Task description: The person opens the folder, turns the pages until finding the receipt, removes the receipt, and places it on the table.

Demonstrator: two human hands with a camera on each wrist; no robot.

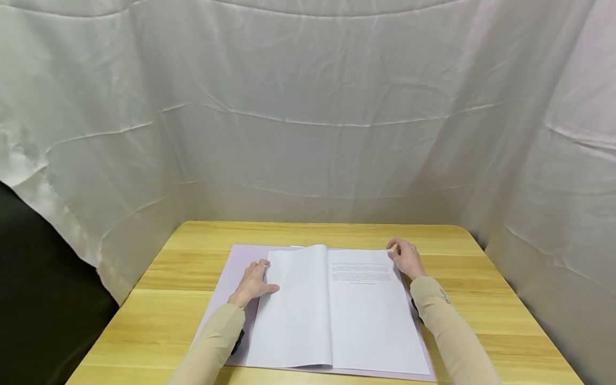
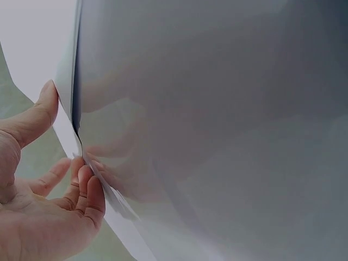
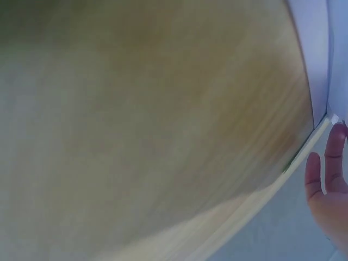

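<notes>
A lilac folder (image 1: 244,256) lies spread on the table with white sheets on it. The left sheet (image 1: 293,315) is blank, its inner edge curving up along the middle. Several lines of small print run across the upper part of the right sheet (image 1: 370,326). My left hand (image 1: 252,284) rests at the left sheet's outer edge, fingers and thumb spread. In the left wrist view, that hand's thumb (image 2: 48,103) touches the paper edge. With thumb and finger, my right hand (image 1: 408,260) pinches the right sheet's far right corner; the right wrist view shows its fingertips (image 3: 338,130) at that corner.
The wooden table (image 1: 159,321) reaches past the folder on both sides. Pale grey cloth (image 1: 308,117) hangs behind the table and along its sides. Black material (image 1: 38,299) shows at the lower left, beyond the cloth's edge.
</notes>
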